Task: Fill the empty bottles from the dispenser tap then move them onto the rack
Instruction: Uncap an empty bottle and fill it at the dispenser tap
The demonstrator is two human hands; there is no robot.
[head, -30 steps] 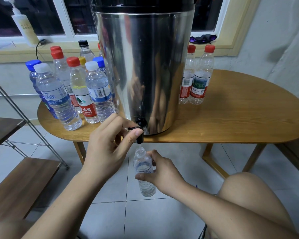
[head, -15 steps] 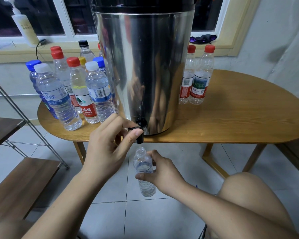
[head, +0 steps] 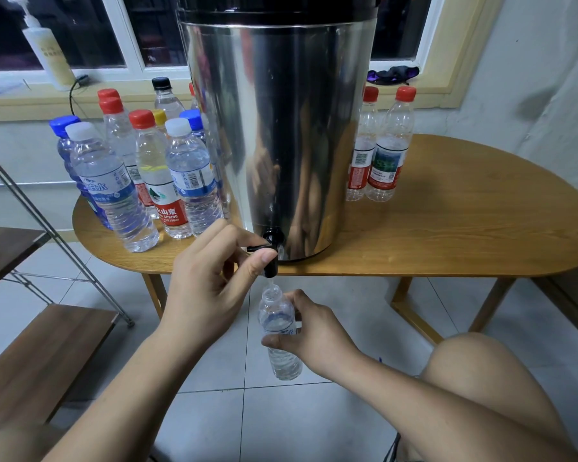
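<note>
Uncapped bottle (head: 278, 328) upright just under tap (head: 270, 260), some water in lower part. Right hand (head: 317, 336) wrapped round its middle. Left hand (head: 207, 285) pinches tap lever, thumb against spout. Steel dispenser (head: 281, 128) at counter (head: 464, 228) edge; capped bottles (head: 114, 191) left of it, two red-capped ones (head: 386, 155) right. Rack (head: 40, 355) at left, tiled floor. Hands and bottle unmoved since half a second ago.

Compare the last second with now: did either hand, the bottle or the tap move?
Nothing visibly changed. The left hand still pinches the black tap lever; the right hand still holds the small clear plastic bottle under the spout.
</note>
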